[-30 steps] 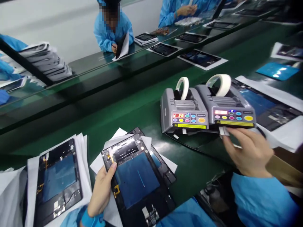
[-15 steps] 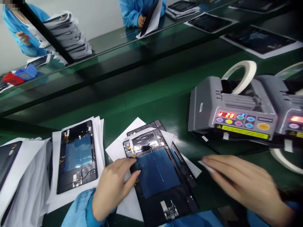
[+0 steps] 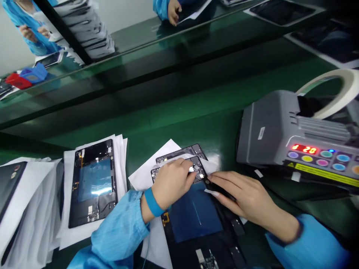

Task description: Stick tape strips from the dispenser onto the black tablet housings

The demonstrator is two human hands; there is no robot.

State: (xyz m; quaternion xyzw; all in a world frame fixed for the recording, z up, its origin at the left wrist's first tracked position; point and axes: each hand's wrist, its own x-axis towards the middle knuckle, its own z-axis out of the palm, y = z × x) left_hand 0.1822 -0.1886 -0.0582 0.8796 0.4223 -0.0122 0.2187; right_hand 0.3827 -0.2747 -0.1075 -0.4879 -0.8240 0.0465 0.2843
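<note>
A green-surfaced workbench (image 3: 179, 127) is running across the view, its mat reflecting overhead light. A dark raised rail (image 3: 157, 71) is dividing it from a second glossy green bench (image 3: 131, 35) beyond. A pale wall (image 3: 123, 15) is showing behind that far bench. A dark diagonal post (image 3: 64, 30) is rising at upper left. Light is falling evenly from above, leaving a bright glare patch on the near mat.

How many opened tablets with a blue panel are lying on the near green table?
2: one opened tablet lies on white paper at left; another lies under both hands. A third frame beneath may be hidden.
</note>
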